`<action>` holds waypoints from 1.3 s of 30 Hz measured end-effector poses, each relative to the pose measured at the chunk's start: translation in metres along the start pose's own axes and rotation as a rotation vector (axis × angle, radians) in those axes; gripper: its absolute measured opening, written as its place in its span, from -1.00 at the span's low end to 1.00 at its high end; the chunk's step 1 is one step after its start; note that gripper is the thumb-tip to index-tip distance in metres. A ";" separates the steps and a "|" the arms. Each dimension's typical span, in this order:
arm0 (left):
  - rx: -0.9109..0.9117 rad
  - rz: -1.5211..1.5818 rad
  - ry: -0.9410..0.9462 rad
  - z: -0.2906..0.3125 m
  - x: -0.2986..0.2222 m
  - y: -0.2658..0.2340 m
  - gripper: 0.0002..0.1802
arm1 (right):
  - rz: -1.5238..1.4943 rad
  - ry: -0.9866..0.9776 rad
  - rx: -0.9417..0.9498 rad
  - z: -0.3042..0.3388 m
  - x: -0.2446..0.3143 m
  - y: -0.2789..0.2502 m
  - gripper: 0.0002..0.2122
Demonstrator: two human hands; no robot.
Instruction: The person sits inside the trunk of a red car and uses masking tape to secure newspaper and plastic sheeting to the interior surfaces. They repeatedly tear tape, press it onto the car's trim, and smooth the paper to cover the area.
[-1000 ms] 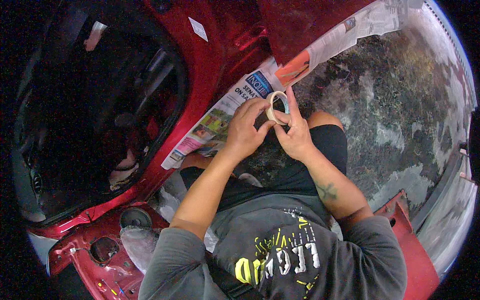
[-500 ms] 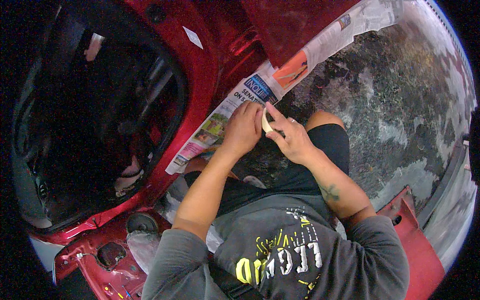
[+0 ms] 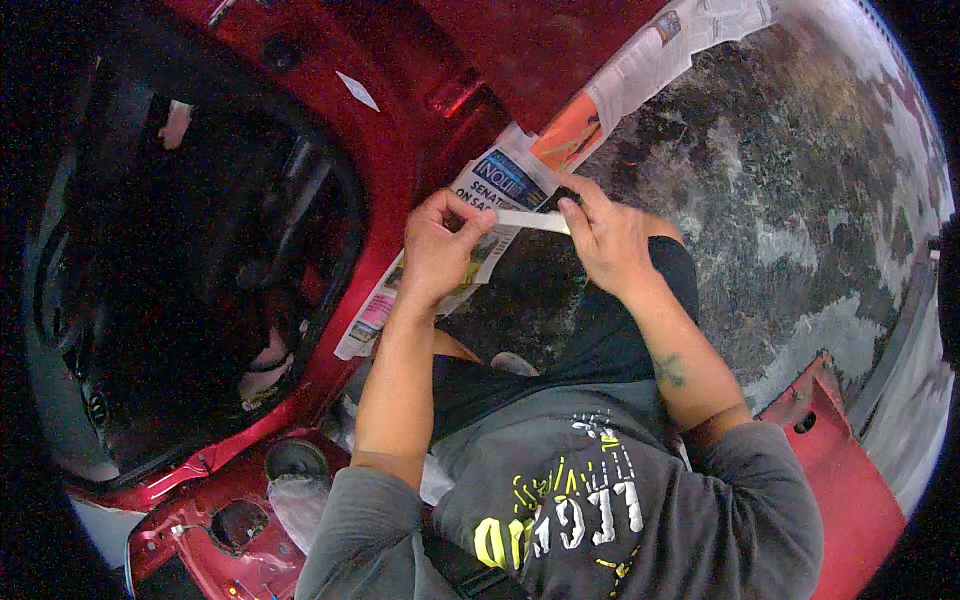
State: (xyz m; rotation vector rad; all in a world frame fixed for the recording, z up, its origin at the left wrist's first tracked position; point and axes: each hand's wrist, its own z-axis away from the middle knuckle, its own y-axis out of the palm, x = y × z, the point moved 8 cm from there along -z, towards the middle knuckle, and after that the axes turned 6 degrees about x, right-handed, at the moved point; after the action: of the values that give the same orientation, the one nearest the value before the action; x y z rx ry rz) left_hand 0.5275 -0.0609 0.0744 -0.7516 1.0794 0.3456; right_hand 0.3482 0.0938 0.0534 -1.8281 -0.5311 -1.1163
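Note:
A pale strip of masking tape point(image 3: 533, 220) is pulled straight between my two hands. My left hand point(image 3: 440, 245) pinches one end between thumb and fingers. My right hand point(image 3: 612, 240) grips the other end; whether a roll sits inside its fingers is hidden. Just beyond the tape, sheets of newspaper point(image 3: 510, 178) run along the lower edge of a red car body point(image 3: 400, 110). My left hand is close over the printed paper, which continues toward the upper right with an orange patch.
A dark door opening with black trim point(image 3: 350, 220) lies at left. At lower left is a red panel with round holes point(image 3: 190, 530) and a speaker-like disc point(image 3: 295, 460). Another red panel point(image 3: 845, 470) lies at right on stained concrete floor point(image 3: 740, 240). My bent legs are below my hands.
My hands were close together around a curled piece of tape. They have moved apart, left hand leftward and right hand rightward, drawing out a straight strip. The view has shifted slightly.

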 end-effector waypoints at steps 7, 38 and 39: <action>-0.473 -0.270 0.414 0.036 -0.088 -0.001 -0.81 | -0.549 0.482 -0.750 -0.005 -0.102 -0.076 -0.65; -0.799 -1.024 0.271 -0.100 -0.015 0.038 -0.85 | -0.489 0.374 -0.560 -0.079 -0.101 0.115 -0.76; -0.814 -1.028 0.299 -0.098 -0.014 0.039 -0.84 | -0.495 0.418 -0.542 -0.079 -0.104 0.118 -0.75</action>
State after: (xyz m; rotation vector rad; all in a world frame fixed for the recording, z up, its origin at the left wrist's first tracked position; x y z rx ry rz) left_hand 0.4322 -0.1006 0.0467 -2.0087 0.6637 -0.2564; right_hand 0.3445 -0.0237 -0.0771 -1.8655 -0.4687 -2.0856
